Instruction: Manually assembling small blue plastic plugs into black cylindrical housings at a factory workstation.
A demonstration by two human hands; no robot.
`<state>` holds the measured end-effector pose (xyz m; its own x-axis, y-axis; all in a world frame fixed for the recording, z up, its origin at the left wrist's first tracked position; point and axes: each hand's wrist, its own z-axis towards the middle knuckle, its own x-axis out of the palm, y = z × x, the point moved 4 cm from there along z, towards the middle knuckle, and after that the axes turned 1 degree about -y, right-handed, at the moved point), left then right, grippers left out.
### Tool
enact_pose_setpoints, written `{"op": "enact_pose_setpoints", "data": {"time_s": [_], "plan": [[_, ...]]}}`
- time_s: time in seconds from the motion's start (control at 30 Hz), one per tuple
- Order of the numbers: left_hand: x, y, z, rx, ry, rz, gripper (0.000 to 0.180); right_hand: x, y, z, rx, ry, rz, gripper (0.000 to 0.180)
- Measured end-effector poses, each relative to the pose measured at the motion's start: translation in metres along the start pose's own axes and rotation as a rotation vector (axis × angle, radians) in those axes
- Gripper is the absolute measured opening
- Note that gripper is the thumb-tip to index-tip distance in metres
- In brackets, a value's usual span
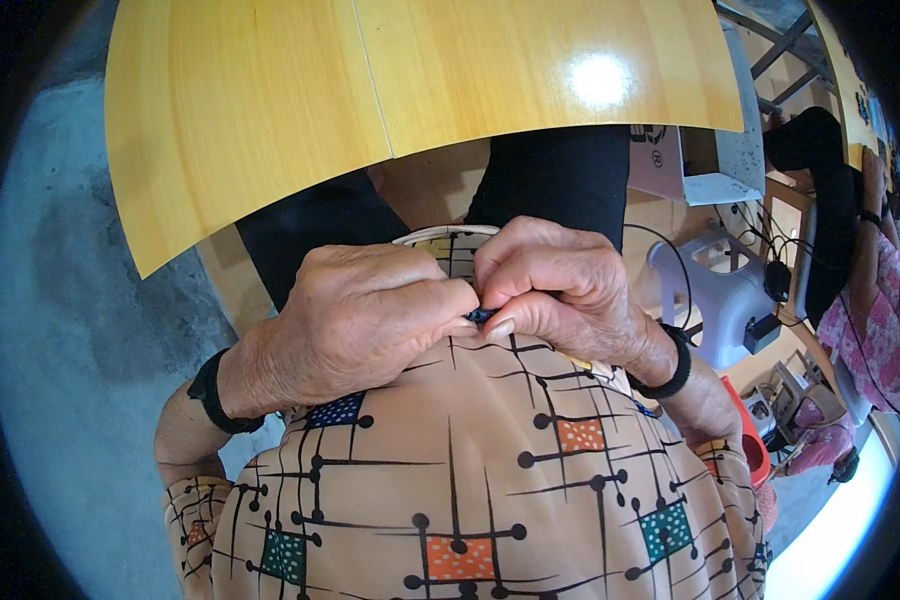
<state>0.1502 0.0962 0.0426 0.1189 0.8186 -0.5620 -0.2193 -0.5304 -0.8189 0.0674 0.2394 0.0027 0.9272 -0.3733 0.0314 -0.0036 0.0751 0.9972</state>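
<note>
Small dark blue-black piece (480, 316), material and full shape hidden by fingers: sits right at the fingertips, between both hands, in front of the wearer's belly. Not on the bench; hangs below its near edge, roughly under the seam end, a bit toward the right corner.

Visible sliver's long axis runs roughly left-right, across the gap between the hands. From the left hand (355, 315) it lies to the right; from the right hand (560, 275), to the left and slightly toward the body. Neither hand is nearer: both touch it.

Grip: left fingers curled, tips together, apparently clamped on the piece's left end. Right thumb and forefinger pinched on its right end. Other right fingers folded.

Black fabric wristband on each wrist. Just behind the piece: beige shirt with black lines and coloured dotted patches (450, 430). Dark trousers (560, 180) beyond the hands, running under the yellow wood-grain bench (260, 110).

Farther out, past the bench's right near corner: pale lavender plastic stool (695, 275), black cables, and another person in pink floral clothing (870, 350).
</note>
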Motion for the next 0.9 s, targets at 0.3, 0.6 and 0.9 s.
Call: {"op": "enact_pose_setpoints", "data": {"time_s": [0.3, 0.6, 0.9], "plan": [[0.001, -0.001, -0.002, 0.027, 0.016, -0.008, 0.021, 0.002, 0.005, -0.002, -0.012, 0.006, -0.026, 0.021], [0.000, -0.007, 0.003, 0.016, -0.003, 0.024, 0.018, 0.001, 0.006, -0.004, -0.031, -0.009, -0.080, 0.021], [0.002, -0.004, -0.003, -0.052, -0.011, 0.008, 0.017, 0.004, -0.005, -0.009, 0.159, -0.011, 0.114, 0.019]]}}
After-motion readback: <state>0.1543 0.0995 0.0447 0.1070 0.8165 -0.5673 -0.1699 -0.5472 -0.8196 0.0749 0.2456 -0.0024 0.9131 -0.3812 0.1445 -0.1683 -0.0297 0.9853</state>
